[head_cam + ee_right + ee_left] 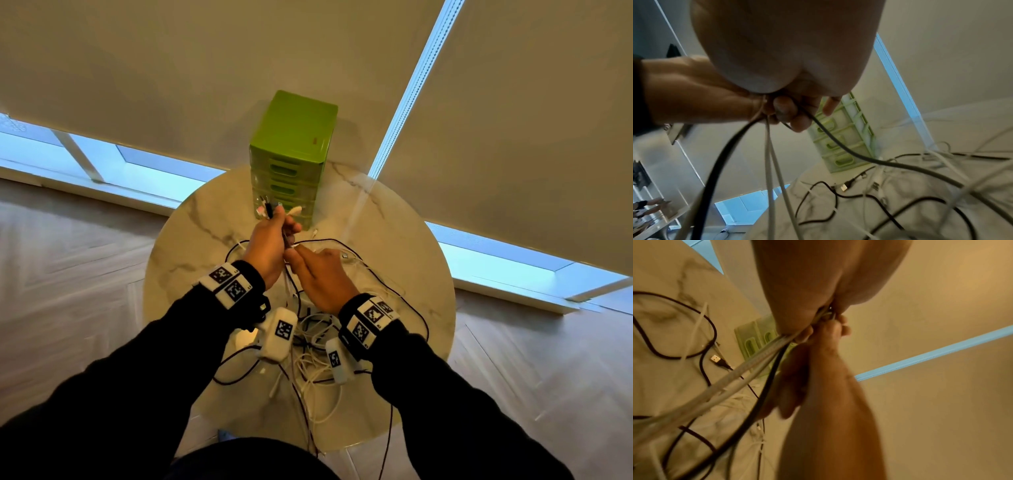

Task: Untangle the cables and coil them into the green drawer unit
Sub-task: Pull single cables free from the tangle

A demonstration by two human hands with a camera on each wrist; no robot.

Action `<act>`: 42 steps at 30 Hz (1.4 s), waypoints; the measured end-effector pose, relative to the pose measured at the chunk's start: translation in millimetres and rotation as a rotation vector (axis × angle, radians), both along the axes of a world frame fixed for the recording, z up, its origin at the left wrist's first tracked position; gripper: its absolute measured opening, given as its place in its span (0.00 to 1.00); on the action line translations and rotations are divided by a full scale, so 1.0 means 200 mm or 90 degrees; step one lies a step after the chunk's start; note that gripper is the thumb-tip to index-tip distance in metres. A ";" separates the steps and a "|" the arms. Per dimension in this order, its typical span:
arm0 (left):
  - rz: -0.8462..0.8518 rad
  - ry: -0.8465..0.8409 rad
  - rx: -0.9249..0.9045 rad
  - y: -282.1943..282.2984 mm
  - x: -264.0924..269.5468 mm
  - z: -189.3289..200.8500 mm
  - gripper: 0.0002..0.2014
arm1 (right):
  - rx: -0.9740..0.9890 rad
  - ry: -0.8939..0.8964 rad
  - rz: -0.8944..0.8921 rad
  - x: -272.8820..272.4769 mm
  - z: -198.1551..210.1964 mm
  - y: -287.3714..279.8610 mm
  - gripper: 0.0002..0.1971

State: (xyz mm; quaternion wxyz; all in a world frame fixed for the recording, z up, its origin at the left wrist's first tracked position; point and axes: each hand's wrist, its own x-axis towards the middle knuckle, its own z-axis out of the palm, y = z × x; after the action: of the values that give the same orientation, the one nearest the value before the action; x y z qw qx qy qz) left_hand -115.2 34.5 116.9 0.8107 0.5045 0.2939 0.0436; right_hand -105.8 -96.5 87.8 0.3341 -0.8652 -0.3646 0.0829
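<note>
Sleeves [144, 387], two and dark, fill the bottom of the head view, each wrist banded with black-and-white markers; above them, mid-frame, the left hand [269, 246] is curled round a bundle of cable ends, whose plugs [269, 209] fan out above its fist, too small to count; just lower right of it the right hand [318, 274] pinches one dark cable [838, 146] between thumb and fingers, the two hands touching; in the left wrist view at least three strands, two pale and one black [768, 381], run down from the left fist; loose cables [315, 335], black and white and uncounted, lie tangled on one round marble table [191, 240]; one green drawer unit [291, 154] stands at the table's upper edge, its drawers all closed; one USB plug [715, 358] lies on the marble.
</note>
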 end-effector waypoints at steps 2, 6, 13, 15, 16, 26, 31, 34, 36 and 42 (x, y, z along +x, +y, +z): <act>0.043 -0.026 -0.023 0.01 0.02 0.02 0.19 | 0.049 0.098 -0.007 -0.01 -0.04 -0.05 0.17; 0.108 -0.106 -0.059 0.12 0.04 0.09 0.19 | -0.035 0.277 -0.038 0.00 -0.17 -0.21 0.25; 0.159 -0.193 0.052 0.41 0.02 0.25 0.19 | -0.224 0.285 -0.130 0.05 -0.40 -0.54 0.19; 0.117 -0.184 0.159 0.37 0.00 0.23 0.19 | -0.287 0.197 -0.136 0.12 -0.36 -0.50 0.20; 0.080 -0.170 0.222 0.33 -0.01 0.21 0.18 | -0.289 0.146 -0.145 0.16 -0.33 -0.45 0.20; -0.168 0.055 0.341 -0.01 -0.11 0.03 0.27 | 0.074 0.087 -0.076 0.07 0.06 -0.03 0.14; -0.194 0.045 0.231 0.01 -0.08 -0.02 0.22 | 0.111 0.099 -0.035 0.02 0.08 -0.03 0.11; -0.151 0.028 0.206 0.02 -0.05 -0.03 0.18 | 0.082 0.132 0.004 0.00 0.07 -0.07 0.16; -0.089 0.007 0.184 0.05 -0.03 0.00 0.16 | 0.039 0.179 0.027 -0.01 0.01 -0.12 0.21; 0.081 -0.078 0.147 0.25 -0.03 0.16 0.11 | -0.075 0.278 -0.034 -0.02 -0.22 -0.34 0.27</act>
State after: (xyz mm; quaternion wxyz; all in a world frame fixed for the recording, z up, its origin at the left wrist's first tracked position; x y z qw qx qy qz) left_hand -120.5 84.4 148.2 0.7591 0.5714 0.2685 0.1591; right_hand -109.4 -165.5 43.3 0.3560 -0.8541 -0.2554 0.2804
